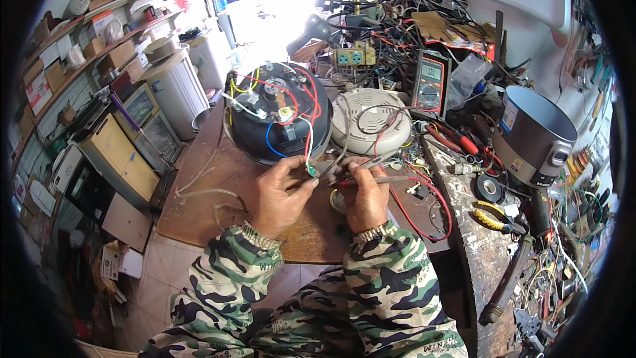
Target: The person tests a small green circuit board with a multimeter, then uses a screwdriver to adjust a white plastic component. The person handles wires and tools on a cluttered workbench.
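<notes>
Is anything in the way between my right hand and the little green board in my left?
Nothing bulky is visible between your right hand and the green board in your left hand. Only a slim probe and a thin grey cord run near the gap; blur hides finer detail.

Tape roll [495,192] right of the fingers [303,192]; pliers [490,220] same side, slightly nearer. Cables [391,36] heaped beyond fingers, rightward, with brown glove [434,26]. Cabinet [119,159], loaded shelves [83,21] far left of fingers.
</notes>
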